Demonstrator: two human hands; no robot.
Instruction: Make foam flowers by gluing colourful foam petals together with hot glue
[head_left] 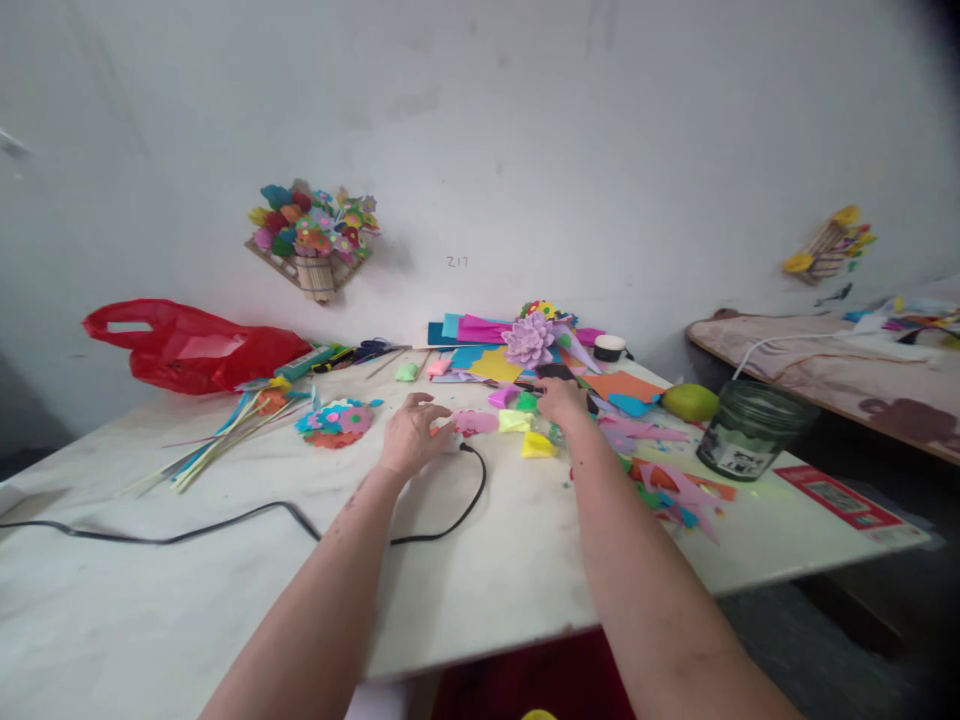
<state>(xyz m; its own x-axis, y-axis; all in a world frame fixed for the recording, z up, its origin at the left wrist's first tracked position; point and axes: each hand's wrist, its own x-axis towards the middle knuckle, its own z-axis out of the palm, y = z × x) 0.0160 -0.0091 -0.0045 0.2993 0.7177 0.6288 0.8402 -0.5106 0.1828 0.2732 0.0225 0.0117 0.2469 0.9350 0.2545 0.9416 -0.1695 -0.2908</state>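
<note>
My left hand (416,435) hovers over the middle of the table with its fingers curved and apart, nothing visible in them. Just beside its fingertips are a black cable's end (466,448) and pink paper flower shapes (476,423). Farther right, my right hand (564,400) reaches down among the craft pieces, its fingers drawn together by a dark item (555,371); what they grip is hidden. Small clay packets lie between the hands: pale yellow (516,421), bright yellow (538,446), magenta (502,397) and green (526,402).
Coloured foam sheets (491,365) with a lilac flower (529,340) lie at the back. A red plastic bag (202,350), thin strips (217,440) and flower cutouts (335,424) occupy the left. Toward the right are scraps (675,490), a green fruit (690,403) and a dark jar (754,430).
</note>
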